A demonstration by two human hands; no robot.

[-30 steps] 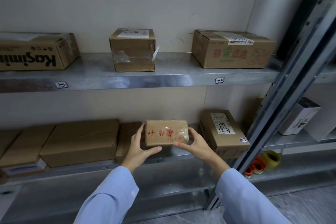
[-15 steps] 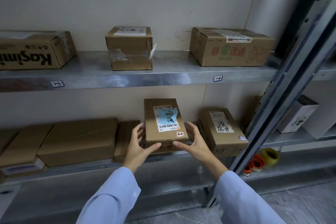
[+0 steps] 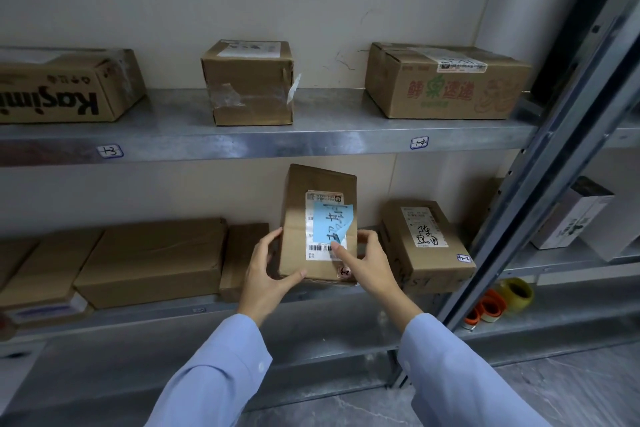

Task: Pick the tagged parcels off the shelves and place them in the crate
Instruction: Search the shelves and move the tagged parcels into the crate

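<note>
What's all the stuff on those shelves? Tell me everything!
tagged parcel: one, brown with blue note, held on end at the lower shelf
upper boxes: three, brown, top shelf
flat boxes: at least three, brown, lower shelf, left of the parcel
labelled box: one, brown, lower shelf, right of the parcel
white box: one, white, next shelf unit, far right
tape rolls: one yellow, others orange-and-white, bottom shelf, right
shelves: grey metal, three levels
left hand: one, grips the parcel's left edge
right hand: one, grips its right edge
sleeves: two, light blue, bottom of view
</note>
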